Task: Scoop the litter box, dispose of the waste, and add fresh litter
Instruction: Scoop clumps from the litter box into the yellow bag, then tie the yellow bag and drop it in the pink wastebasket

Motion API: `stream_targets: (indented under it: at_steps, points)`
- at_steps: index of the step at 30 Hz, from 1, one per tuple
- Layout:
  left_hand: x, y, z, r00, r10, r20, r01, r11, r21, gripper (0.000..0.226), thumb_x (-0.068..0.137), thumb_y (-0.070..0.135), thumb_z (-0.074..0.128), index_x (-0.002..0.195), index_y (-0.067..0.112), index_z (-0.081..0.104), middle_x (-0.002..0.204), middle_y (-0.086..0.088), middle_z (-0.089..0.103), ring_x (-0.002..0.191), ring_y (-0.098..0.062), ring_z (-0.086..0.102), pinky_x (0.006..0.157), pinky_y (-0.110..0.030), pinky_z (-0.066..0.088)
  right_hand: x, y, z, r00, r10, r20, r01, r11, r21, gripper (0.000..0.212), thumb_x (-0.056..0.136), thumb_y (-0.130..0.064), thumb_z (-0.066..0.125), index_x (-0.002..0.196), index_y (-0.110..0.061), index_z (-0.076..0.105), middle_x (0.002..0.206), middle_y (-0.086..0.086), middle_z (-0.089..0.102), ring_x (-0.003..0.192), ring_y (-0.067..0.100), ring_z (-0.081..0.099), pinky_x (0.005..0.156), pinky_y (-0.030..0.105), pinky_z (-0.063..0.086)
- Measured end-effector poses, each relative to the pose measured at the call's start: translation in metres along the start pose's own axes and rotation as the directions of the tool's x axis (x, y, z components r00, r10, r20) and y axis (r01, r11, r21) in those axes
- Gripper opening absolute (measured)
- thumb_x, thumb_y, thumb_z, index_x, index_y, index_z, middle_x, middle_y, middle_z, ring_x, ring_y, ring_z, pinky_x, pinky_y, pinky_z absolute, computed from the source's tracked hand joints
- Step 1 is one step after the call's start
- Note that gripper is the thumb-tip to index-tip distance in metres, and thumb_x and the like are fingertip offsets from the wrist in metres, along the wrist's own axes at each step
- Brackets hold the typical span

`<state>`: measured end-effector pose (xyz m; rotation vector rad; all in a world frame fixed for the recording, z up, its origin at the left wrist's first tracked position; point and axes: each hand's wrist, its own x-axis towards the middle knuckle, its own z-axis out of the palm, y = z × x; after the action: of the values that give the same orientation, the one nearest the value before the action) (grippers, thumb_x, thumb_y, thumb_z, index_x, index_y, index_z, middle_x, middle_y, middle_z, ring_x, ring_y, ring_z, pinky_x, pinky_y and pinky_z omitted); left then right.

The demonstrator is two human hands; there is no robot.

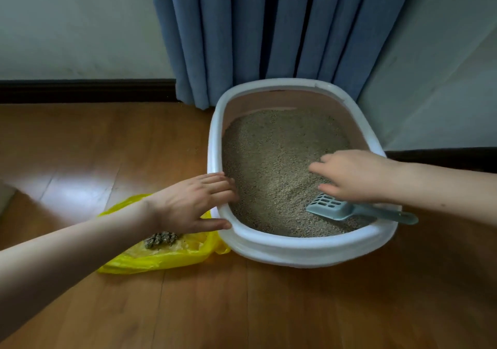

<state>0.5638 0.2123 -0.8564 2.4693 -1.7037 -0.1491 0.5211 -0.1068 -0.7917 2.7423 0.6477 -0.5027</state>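
Scooping looks about done: clumps (162,239) already sit in the yellow bag (161,260) at lower left, touching the box (304,252). Scoop (330,209) lies in the litter (271,157), handle propped over the right rim. Right hand (357,176) hovers palm-down just above it, fingers loose, holding nothing. Left hand (188,206) is hooked over the left rim, steadying the box. Next I'd guess either grab the scoop or go get fresh litter, none's in view.
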Motion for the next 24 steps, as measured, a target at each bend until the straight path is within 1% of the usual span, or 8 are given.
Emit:
stream_targets:
  at_steps: [3, 6, 10, 15, 17, 20, 22, 24]
  points:
    - [-0.008, -0.002, -0.008, 0.995, -0.078, -0.064, 0.075, 0.996, -0.054, 0.053, 0.096, 0.054, 0.046, 0.128, 0.012, 0.054, 0.129, -0.004, 0.055, 0.126, -0.021, 0.046, 0.109, -0.032, 0.033, 0.022, -0.026, -0.023, 0.971, -0.112, -0.210, 0.134, 0.987, 0.092, 0.030, 0.097, -0.038, 0.042, 0.117, -0.017, 0.051, 0.098, 0.001, 0.055, 0.089, 0.020, 0.056, 0.072, 0.034, 0.048]
    - [-0.030, -0.013, -0.020, 0.977, -0.175, -0.125, 0.166, 0.983, -0.084, 0.050, 0.096, 0.049, 0.048, 0.127, 0.011, 0.054, 0.127, -0.004, 0.054, 0.122, -0.019, 0.048, 0.104, -0.030, 0.037, 0.046, -0.056, -0.044, 0.910, -0.194, -0.367, 0.271, 0.947, 0.171, 0.024, 0.097, -0.033, 0.043, 0.105, -0.013, 0.054, 0.090, 0.002, 0.053, 0.084, 0.024, 0.056, 0.073, 0.038, 0.046]
    - [-0.076, -0.032, -0.018, 0.930, -0.340, -0.138, 0.334, 0.940, -0.065, 0.048, 0.095, 0.049, 0.046, 0.125, 0.012, 0.054, 0.122, -0.003, 0.056, 0.114, -0.018, 0.049, 0.098, -0.025, 0.034, 0.080, -0.096, -0.061, 0.861, -0.270, -0.431, 0.399, 0.884, 0.243, 0.020, 0.097, -0.027, 0.045, 0.095, -0.010, 0.055, 0.084, 0.001, 0.049, 0.078, 0.024, 0.053, 0.070, 0.039, 0.044]
    - [-0.136, -0.044, 0.004, 0.817, -0.575, -0.043, 0.571, 0.817, -0.081, 0.053, 0.089, 0.057, 0.040, 0.122, 0.017, 0.054, 0.119, 0.001, 0.056, 0.108, -0.019, 0.052, 0.089, -0.026, 0.038, 0.122, -0.147, -0.052, 0.824, -0.409, -0.392, 0.497, 0.854, 0.154, 0.015, 0.097, -0.021, 0.044, 0.083, -0.014, 0.043, 0.082, 0.002, 0.043, 0.074, 0.019, 0.040, 0.066, 0.033, 0.038]
    - [-0.153, -0.044, 0.015, 0.720, -0.694, 0.010, 0.692, 0.716, -0.091, 0.062, 0.084, 0.062, 0.039, 0.124, 0.016, 0.051, 0.122, 0.001, 0.054, 0.112, -0.021, 0.051, 0.090, -0.029, 0.040, 0.137, -0.164, -0.045, 0.859, -0.390, -0.331, 0.454, 0.880, 0.142, 0.013, 0.096, -0.021, 0.044, 0.086, -0.012, 0.048, 0.087, 0.005, 0.048, 0.080, 0.021, 0.044, 0.070, 0.034, 0.041]
    - [-0.163, -0.038, 0.032, 0.458, -0.881, 0.122, 0.885, 0.438, -0.162, 0.070, 0.084, 0.060, 0.056, 0.136, 0.015, 0.040, 0.134, -0.003, 0.047, 0.121, -0.022, 0.046, 0.093, -0.033, 0.040, 0.158, -0.181, -0.035, 0.936, -0.313, -0.163, 0.335, 0.933, 0.130, 0.012, 0.094, -0.016, 0.046, 0.089, -0.008, 0.054, 0.092, 0.010, 0.056, 0.088, 0.028, 0.053, 0.070, 0.035, 0.043]
    - [-0.163, -0.035, 0.040, 0.305, -0.929, 0.211, 0.944, 0.264, -0.200, 0.072, 0.084, 0.054, 0.063, 0.137, 0.013, 0.035, 0.135, -0.009, 0.046, 0.119, -0.026, 0.048, 0.090, -0.033, 0.040, 0.170, -0.190, -0.031, 0.963, -0.269, -0.026, 0.269, 0.963, 0.027, 0.013, 0.092, -0.012, 0.048, 0.090, -0.008, 0.060, 0.099, 0.011, 0.062, 0.090, 0.030, 0.058, 0.070, 0.033, 0.046]
    - [-0.163, -0.033, 0.046, 0.210, -0.942, 0.261, 0.962, 0.153, -0.225, 0.070, 0.083, 0.050, 0.065, 0.133, 0.011, 0.035, 0.131, -0.011, 0.049, 0.114, -0.027, 0.052, 0.085, -0.032, 0.042, 0.176, -0.200, -0.026, 0.971, -0.214, 0.104, 0.227, 0.964, -0.136, 0.018, 0.093, -0.015, 0.048, 0.103, -0.011, 0.063, 0.111, 0.008, 0.061, 0.103, 0.030, 0.057, 0.077, 0.032, 0.044]
